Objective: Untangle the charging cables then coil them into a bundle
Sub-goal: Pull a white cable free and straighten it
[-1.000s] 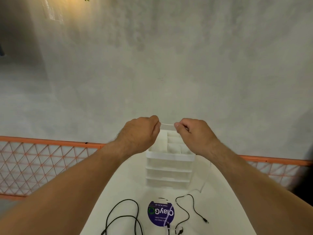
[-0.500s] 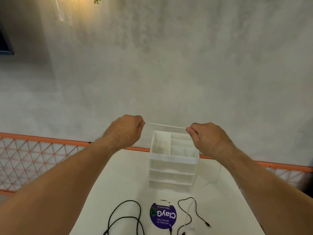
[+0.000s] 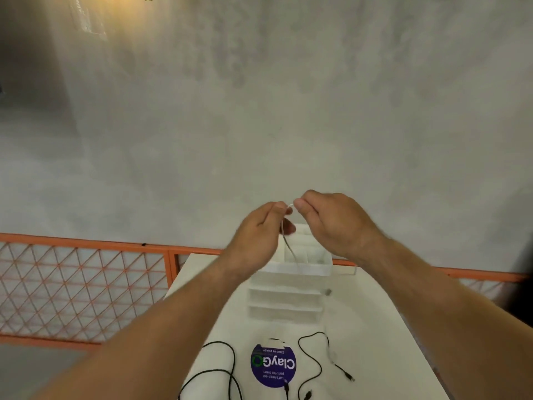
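Both hands are raised above the white table [image 3: 375, 327], close together. My left hand [image 3: 259, 232] and my right hand [image 3: 331, 223] each pinch a thin white cable [image 3: 288, 246] between thumb and fingers. A short arc of it bridges the fingertips, and a strand hangs down in front of the organizer. A black cable [image 3: 222, 370] lies looped on the table at the near left. A second black cable [image 3: 317, 362] curls at the near right, its plug ends lying free.
A white drawer organizer [image 3: 288, 287] with open top compartments stands on the table behind the cables. A round purple sticker [image 3: 274, 366] sits on the tabletop between the black cables. An orange mesh railing [image 3: 86, 284] runs behind the table, before a grey concrete wall.
My hands were spread apart with the white cable taut between them; they have come back together, and the cable now hangs in a loop from my left fingers.
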